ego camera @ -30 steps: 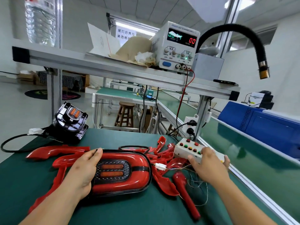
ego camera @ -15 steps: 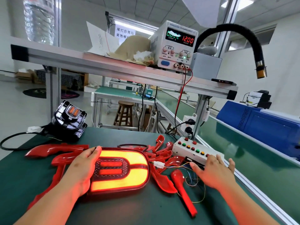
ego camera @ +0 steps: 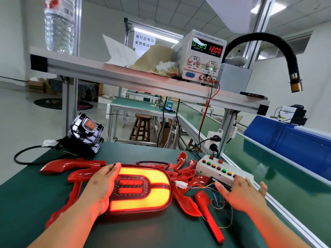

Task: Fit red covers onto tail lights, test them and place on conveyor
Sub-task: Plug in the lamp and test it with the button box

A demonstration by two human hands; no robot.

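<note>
Steadying the lit tail light (ego camera: 152,199) at 6 o'clock, the left hand (ego camera: 100,185) lies flat-fingered on its 9 o'clock end. At 3 o'clock the right hand (ego camera: 241,192), fingers spread, rests on the switch box (ego camera: 220,169), presumably powering the test.

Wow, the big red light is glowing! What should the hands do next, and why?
Probably the right hand should switch the tail light off at the button box. The light glows brightly, so the test looks passed, and that hand lies at the box's near edge. The left hand rests on the light, and its white connector is wired towards the box.
</note>
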